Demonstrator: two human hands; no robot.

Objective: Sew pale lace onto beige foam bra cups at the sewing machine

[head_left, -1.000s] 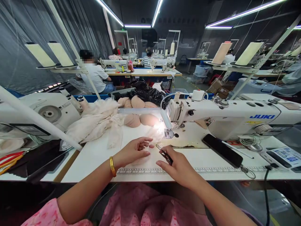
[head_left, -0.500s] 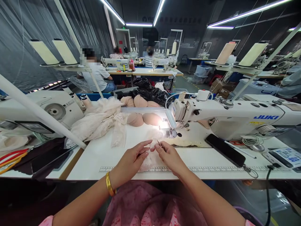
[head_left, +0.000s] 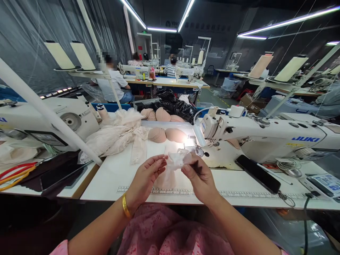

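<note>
Between my hands, in front of the sewing machine's needle area, hangs a sheer whitish fabric piece (head_left: pixel 175 161), its lower part trailing toward the tabletop. My right hand (head_left: pixel 201 177) pinches its right side between thumb and curled fingers. At the left edge of the fabric, the thumb and fingertips of my left hand (head_left: pixel 147 179) come together, the other fingers loosely bent. Just beyond are stacked beige moulded cups (head_left: pixel 157 135) and another beige cup (head_left: pixel 176 135) under the lamp. The white sewing machine (head_left: pixel 265 132) stands to the right.
A heap of cream lace fabric (head_left: pixel 114 132) lies on the left. On the right are a black phone (head_left: pixel 257 173) and a keyring (head_left: pixel 288 201). A printed ruler (head_left: pixel 233 194) runs along the front edge. A slanted white pole (head_left: pixel 58 120) crosses at left. A person (head_left: pixel 113 83) sits farther back.
My hands have moved apart, spreading the fabric between them and lifting it slightly. My right hand has turned so its curled fingers show. The whole view has shifted a little.
</note>
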